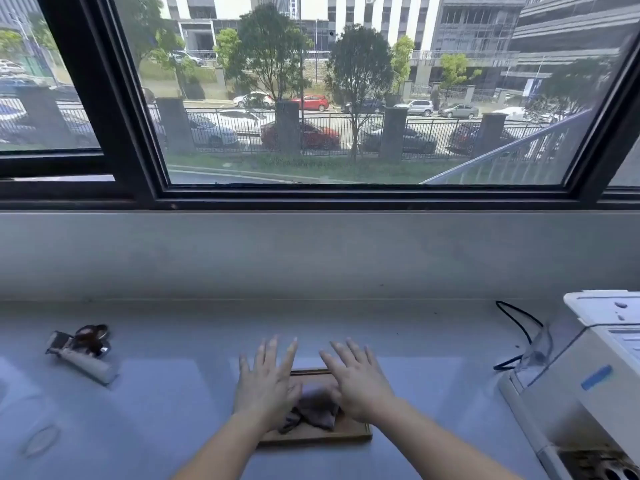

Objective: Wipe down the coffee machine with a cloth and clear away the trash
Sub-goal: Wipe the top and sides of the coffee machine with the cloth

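I see bare grey table either side; my open left hand and right hand flank the crumpled grey cloth on the near wooden tray.

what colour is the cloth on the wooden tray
The cloth is greyish purple, seen in the head view.

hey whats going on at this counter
A person stands at a grey counter under a window, both hands spread flat above a crumpled grey cloth lying on a small wooden tray. The left hand and right hand hold nothing yet. The white coffee machine sits at the right, and wrapper trash lies at the left, untouched.
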